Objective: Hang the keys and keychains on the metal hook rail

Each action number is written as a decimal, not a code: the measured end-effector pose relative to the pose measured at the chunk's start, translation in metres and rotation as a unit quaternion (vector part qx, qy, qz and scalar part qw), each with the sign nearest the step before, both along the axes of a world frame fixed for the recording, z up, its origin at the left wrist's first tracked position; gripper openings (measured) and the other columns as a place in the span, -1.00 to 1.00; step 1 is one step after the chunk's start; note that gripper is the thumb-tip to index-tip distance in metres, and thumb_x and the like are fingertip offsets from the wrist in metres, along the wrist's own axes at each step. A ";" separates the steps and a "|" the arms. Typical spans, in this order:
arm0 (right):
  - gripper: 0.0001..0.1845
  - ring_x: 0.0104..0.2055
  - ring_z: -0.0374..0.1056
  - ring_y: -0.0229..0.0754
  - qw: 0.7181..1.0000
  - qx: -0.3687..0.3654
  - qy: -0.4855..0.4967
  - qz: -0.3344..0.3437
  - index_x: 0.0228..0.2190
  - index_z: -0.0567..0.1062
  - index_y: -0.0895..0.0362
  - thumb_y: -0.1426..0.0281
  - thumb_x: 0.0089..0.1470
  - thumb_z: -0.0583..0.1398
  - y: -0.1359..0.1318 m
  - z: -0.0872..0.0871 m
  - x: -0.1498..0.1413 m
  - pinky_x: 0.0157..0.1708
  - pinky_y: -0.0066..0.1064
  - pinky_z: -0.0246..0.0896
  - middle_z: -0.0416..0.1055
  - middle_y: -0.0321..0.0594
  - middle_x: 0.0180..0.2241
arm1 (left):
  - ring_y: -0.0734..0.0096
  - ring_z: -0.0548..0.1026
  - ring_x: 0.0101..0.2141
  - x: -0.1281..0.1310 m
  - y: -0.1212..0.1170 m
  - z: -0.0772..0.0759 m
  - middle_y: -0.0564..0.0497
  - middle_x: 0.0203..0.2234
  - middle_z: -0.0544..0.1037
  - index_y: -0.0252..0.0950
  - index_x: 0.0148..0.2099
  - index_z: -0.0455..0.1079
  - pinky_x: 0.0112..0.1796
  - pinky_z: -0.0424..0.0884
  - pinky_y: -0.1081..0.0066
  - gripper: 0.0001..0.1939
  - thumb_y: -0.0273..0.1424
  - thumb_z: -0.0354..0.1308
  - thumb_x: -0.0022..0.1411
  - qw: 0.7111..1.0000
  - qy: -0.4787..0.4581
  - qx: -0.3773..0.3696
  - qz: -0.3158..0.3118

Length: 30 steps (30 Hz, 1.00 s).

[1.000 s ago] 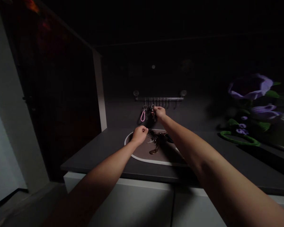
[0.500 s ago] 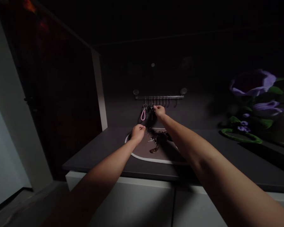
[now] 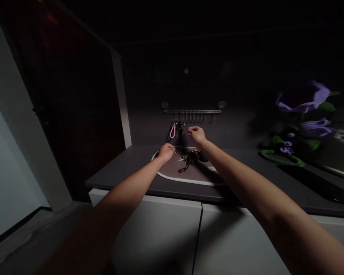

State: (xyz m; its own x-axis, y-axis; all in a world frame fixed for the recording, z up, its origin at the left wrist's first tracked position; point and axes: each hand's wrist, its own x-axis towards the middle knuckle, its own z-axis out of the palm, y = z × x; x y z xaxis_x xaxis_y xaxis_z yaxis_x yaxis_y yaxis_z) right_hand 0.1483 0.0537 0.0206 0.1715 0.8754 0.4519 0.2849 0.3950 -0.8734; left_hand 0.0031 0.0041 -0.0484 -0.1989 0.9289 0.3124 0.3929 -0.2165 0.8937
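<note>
A clear hook rail (image 3: 193, 111) is fixed to the dark wall, with keys (image 3: 182, 126) and a pink loop keychain (image 3: 172, 131) hanging from its left hooks. My right hand (image 3: 197, 135) is just right of the hanging keys, apart from them, its fingers loosely curled with nothing visible between them. Lower and to the left, my left hand (image 3: 166, 152) is over the mat's left edge, thumb and fingers pinched together; whatever they hold is too small to make out. More keys (image 3: 183, 157) and a brown strap (image 3: 184, 168) lie on the mat (image 3: 172, 170).
The white-edged mat rests on a dark counter (image 3: 114, 172) above white cabinet doors (image 3: 160, 225). Purple artificial flowers (image 3: 304, 99) with a green ring base (image 3: 281, 159) stand at the right. A dark door (image 3: 83, 114) is on the left. Light is dim.
My right hand has come away from the keys on the rail, moving slightly right; they now hang there. My left hand stays over the mat. The camera view has shifted a little.
</note>
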 end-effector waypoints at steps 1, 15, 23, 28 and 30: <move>-0.81 -0.47 0.28 -0.35 1.000 0.000 -0.019 0.003 -0.37 0.44 0.23 0.47 -0.10 0.11 -0.007 -0.004 0.002 -0.38 -0.51 0.19 0.43 -0.21 -0.43 | 0.56 0.33 -0.53 0.000 0.000 0.002 0.04 -0.52 0.43 -0.37 -0.33 0.35 -0.44 0.25 0.53 -0.89 -0.55 0.12 0.00 1.000 0.015 -0.010 0.007; -0.70 -0.18 0.35 -0.14 0.888 0.027 -0.459 -0.027 -0.22 0.48 0.18 0.46 0.03 0.03 -0.045 -0.043 0.032 -0.23 -0.44 0.15 0.45 -0.05 -0.20 | 0.43 0.42 -0.37 0.016 0.034 0.016 -0.09 -0.37 0.52 -0.39 -0.29 0.45 -0.29 0.30 0.47 -0.84 -0.54 0.08 0.06 0.982 0.188 -0.001 0.011; -0.72 -0.22 0.35 -0.15 0.876 0.028 -0.480 -0.042 -0.26 0.51 0.14 0.44 0.01 0.06 -0.042 -0.043 0.026 -0.27 -0.44 0.13 0.46 -0.07 -0.22 | 0.28 0.43 -0.23 0.015 0.048 -0.003 -0.16 -0.27 0.51 -0.34 -0.22 0.49 -0.14 0.27 0.40 -0.79 -0.46 0.13 0.05 0.962 0.260 0.088 0.002; -0.76 -0.24 0.36 -0.12 0.880 0.021 -0.473 -0.037 -0.30 0.52 0.15 0.41 0.01 0.09 -0.042 -0.044 0.023 -0.27 -0.42 0.13 0.46 -0.03 -0.24 | 0.29 0.44 -0.25 0.014 0.051 -0.006 -0.13 -0.31 0.53 -0.31 -0.27 0.51 -0.15 0.27 0.39 -0.82 -0.46 0.14 0.06 0.956 0.275 0.100 -0.016; -0.75 -0.23 0.36 -0.12 0.879 0.021 -0.476 -0.034 -0.29 0.52 0.15 0.40 0.01 0.09 -0.042 -0.044 0.023 -0.27 -0.41 0.13 0.45 -0.02 -0.23 | 0.31 0.44 -0.29 0.014 0.051 -0.007 -0.11 -0.34 0.54 -0.31 -0.30 0.52 -0.17 0.28 0.38 -0.84 -0.47 0.12 0.07 0.952 0.288 0.101 -0.023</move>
